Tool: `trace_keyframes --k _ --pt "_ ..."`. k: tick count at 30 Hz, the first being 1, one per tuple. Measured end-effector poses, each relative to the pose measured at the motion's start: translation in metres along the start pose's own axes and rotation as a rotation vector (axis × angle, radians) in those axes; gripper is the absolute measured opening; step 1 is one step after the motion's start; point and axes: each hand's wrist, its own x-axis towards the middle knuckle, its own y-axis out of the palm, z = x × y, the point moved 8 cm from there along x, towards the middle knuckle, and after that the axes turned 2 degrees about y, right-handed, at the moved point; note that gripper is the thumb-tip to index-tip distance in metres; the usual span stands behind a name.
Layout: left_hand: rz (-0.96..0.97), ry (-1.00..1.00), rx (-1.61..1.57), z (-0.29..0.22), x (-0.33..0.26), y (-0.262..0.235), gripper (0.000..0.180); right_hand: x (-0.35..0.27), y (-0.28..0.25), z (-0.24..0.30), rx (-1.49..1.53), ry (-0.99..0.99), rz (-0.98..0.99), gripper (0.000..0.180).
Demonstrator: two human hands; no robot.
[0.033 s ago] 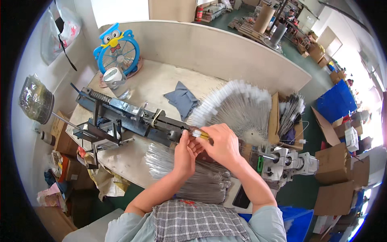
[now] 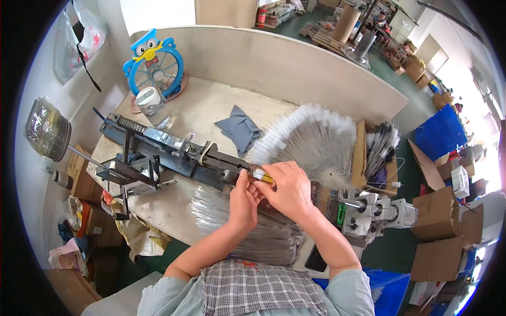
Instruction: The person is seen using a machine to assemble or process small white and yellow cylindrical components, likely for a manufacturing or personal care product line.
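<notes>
My left hand (image 2: 243,204) is at the near right end of a long dark metal bench machine (image 2: 174,152), thumb up and fingers curled together. What its fingertips pinch, if anything, is hidden. My right hand (image 2: 291,188) bends closely over the same end, its fingers closed round a small yellow-and-white piece (image 2: 263,175) whose kind I cannot tell. Below my hands lies a thick bundle of thin metal wires (image 2: 263,239). Beyond them a fanned pile of wire-stemmed brushes with white bristle tips (image 2: 311,134) spreads over the table.
A grey cloth (image 2: 238,130) and a blue cartoon-shaped fan (image 2: 156,73) lie toward the back. At right stand a cardboard box of brushes (image 2: 360,152) and a metal shaft device (image 2: 377,213). A phone (image 2: 315,259) lies by the near edge. A low partition (image 2: 295,66) closes the back.
My right hand has shifted very slightly, its fingers lower over the yellow-and-white piece. Otherwise the scene looks the same.
</notes>
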Motion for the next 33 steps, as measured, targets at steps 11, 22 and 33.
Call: trace_keyframes --k 11,22,33 --pt "-0.024 0.084 -0.099 0.007 0.000 -0.005 0.013 -0.011 -0.003 -0.001 -0.042 -0.127 -0.110 0.021" --pt "-0.025 0.121 -0.028 0.002 0.000 0.004 0.017 -0.018 -0.016 -0.019 0.051 -0.120 -0.106 0.022" --pt "-0.051 0.094 -0.116 0.002 -0.004 0.000 0.009 -0.024 -0.005 -0.014 -0.053 -0.002 -0.158 0.033"
